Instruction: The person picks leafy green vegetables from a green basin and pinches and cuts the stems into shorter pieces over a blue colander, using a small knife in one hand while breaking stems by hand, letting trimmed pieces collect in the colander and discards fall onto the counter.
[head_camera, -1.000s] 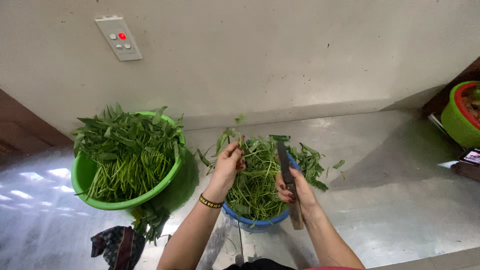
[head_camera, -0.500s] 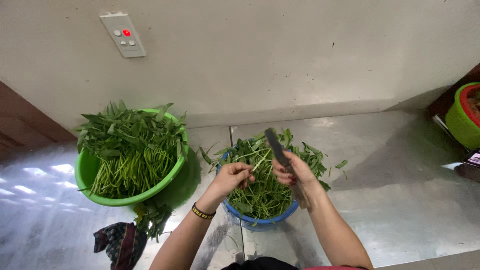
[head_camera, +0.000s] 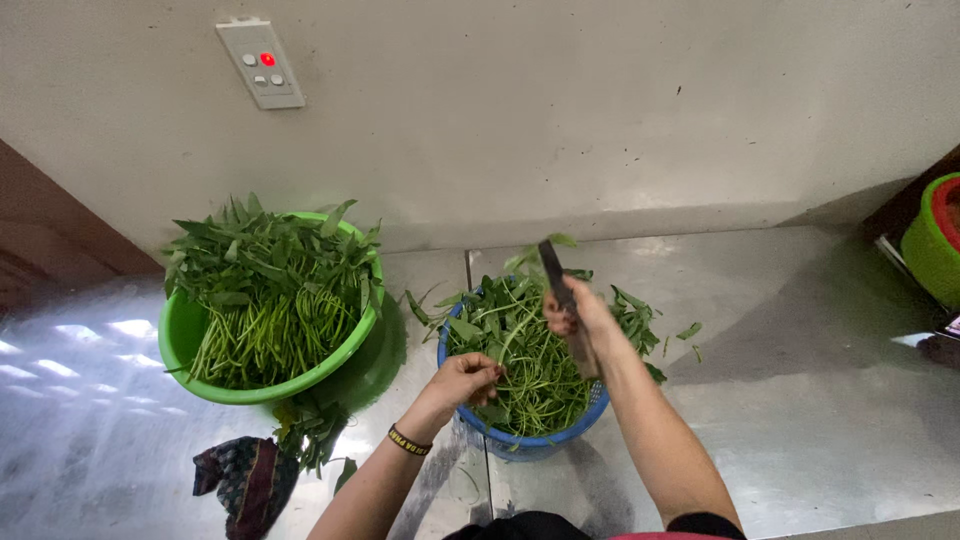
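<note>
Green leafy stems (head_camera: 525, 365) fill a round blue plastic basket (head_camera: 530, 442). Left hand (head_camera: 463, 380) pinches some stems; right hand (head_camera: 585, 318) grips a dark-bladed knife (head_camera: 556, 275).

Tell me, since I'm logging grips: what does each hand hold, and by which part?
The right hand holds a knife by its handle, blade pointing up. The left hand pinches green stems in the blue basket.
</note>
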